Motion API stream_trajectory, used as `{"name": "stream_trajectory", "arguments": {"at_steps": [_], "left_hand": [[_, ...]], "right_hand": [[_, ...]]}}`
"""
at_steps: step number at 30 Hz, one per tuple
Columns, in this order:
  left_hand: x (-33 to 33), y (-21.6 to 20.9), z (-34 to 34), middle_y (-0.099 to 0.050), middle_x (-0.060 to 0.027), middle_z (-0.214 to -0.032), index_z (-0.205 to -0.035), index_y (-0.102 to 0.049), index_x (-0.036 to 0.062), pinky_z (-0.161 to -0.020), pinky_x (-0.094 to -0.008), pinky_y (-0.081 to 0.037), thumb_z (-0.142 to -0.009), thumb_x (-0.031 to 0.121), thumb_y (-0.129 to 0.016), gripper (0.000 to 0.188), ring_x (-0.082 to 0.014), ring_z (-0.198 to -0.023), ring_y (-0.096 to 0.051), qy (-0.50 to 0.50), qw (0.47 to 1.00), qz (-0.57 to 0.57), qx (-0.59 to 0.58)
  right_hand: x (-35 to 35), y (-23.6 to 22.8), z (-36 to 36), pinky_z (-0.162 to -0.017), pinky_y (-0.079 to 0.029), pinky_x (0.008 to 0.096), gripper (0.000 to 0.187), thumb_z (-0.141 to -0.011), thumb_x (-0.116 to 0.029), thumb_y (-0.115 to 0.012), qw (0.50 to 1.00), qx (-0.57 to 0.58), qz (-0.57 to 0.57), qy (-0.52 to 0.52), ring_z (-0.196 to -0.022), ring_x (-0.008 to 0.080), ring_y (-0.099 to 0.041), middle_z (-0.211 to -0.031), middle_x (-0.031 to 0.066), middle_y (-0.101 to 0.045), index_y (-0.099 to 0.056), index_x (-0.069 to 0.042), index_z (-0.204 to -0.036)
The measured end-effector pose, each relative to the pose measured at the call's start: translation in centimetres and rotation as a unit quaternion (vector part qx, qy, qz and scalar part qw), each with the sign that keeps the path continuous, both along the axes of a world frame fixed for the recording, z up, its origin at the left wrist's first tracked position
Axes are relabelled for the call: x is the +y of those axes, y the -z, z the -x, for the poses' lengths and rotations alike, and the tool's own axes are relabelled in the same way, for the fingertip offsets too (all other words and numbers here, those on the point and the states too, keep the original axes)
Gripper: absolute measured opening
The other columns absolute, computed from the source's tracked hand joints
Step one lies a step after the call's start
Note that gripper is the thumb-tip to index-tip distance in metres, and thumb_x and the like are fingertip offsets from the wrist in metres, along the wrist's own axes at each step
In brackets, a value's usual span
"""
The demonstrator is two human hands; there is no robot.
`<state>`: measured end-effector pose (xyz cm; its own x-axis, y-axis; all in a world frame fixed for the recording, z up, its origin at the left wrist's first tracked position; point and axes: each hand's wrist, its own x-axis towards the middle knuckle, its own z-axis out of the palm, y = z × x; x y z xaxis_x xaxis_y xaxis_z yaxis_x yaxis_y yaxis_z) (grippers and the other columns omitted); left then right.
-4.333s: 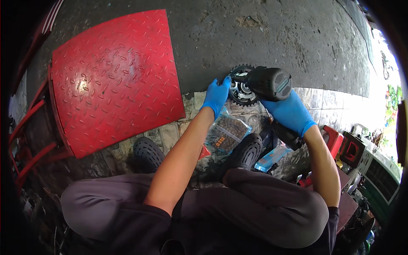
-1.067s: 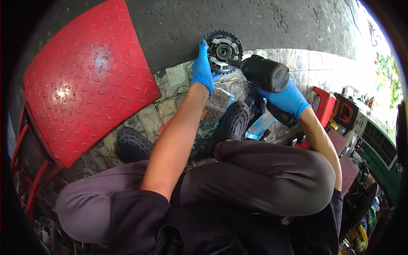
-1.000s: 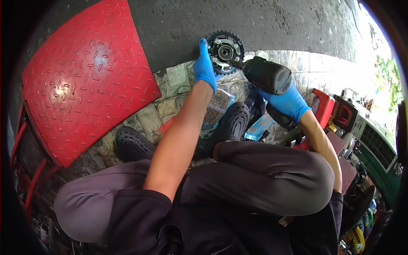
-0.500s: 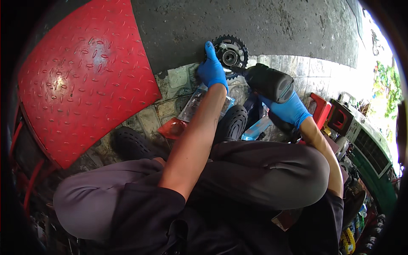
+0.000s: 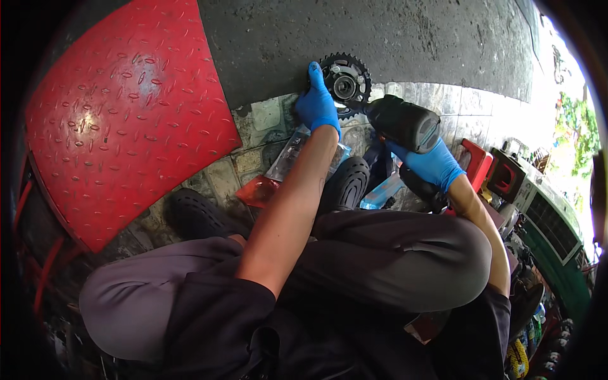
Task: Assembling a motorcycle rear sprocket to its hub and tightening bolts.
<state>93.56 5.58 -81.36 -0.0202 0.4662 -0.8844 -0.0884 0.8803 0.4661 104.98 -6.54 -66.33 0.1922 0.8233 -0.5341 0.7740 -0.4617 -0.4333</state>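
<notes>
A black toothed sprocket (image 5: 360,69) with a metal hub in its middle is held up on edge in front of me. My left hand (image 5: 316,104), in a blue glove, grips its left rim, thumb pointing up and the other fingers hidden behind it. In my right hand (image 5: 434,163), also gloved in blue, is a black power driver (image 5: 402,122), held by its handle. The driver's nose points left and reaches the lower right of the sprocket; whether it sits on a bolt I cannot tell.
A red tread-plate ramp (image 5: 139,107) lies at left. Plastic packets (image 5: 288,155), one orange packet (image 5: 258,191) and a blue-white packet (image 5: 382,192) lie by my black clogs (image 5: 347,182). At right stand a red object (image 5: 476,161) and a green machine (image 5: 551,218). A dark mat (image 5: 405,41) covers the far floor.
The sprocket, the driver and both hands have shifted very slightly to the right. Both grips stay the same.
</notes>
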Motion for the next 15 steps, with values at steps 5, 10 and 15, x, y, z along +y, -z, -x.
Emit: {"name": "stream_trajectory", "arguments": {"at_steps": [5, 10, 15], "left_hand": [[0.1, 0.4, 0.2, -0.074, -0.0156, -0.104, -0.107, -0.073, -0.0038, -0.076, -0.0318, -0.056, -0.089, 0.064, -0.061, 0.071, -0.023, -0.088, -0.071, 0.004, 1.0, 0.01, -0.004], [-0.1, 0.1, 0.2, -0.074, -0.0158, -0.108, -0.108, -0.073, -0.0034, -0.078, -0.0324, -0.055, -0.088, 0.066, -0.061, 0.073, -0.0239, -0.09, -0.07, 0.011, 0.999, 0.022, -0.02], [0.5, -0.2, 0.2, -0.073, -0.0161, -0.11, -0.11, -0.072, -0.0033, -0.081, -0.0352, -0.055, -0.085, 0.069, -0.061, 0.078, -0.025, -0.093, -0.07, 0.039, 0.999, 0.03, -0.017]], "right_hand": [[-0.4, 0.6, 0.0, -0.081, -0.054, 0.0349, 0.025, -0.084, -0.017, -0.068, 1.0, 0.001, 0.023, 0.004, -0.083, 0.0268, -0.066, -0.098, 0.0121, -0.071, -0.067, -0.003, -0.105], [-1.1, 1.0, 0.0, -0.08, -0.054, 0.0346, 0.024, -0.084, -0.015, -0.068, 1.0, -0.008, -0.013, 0.004, -0.081, 0.0271, -0.066, -0.096, 0.012, -0.071, -0.067, -0.003, -0.105], [-0.7, 0.6, -1.3, -0.082, -0.054, 0.0339, 0.026, -0.085, -0.015, -0.069, 0.993, -0.06, 0.039, -0.089, -0.084, 0.0254, -0.067, -0.099, 0.0122, -0.071, -0.067, -0.003, -0.107]]}}
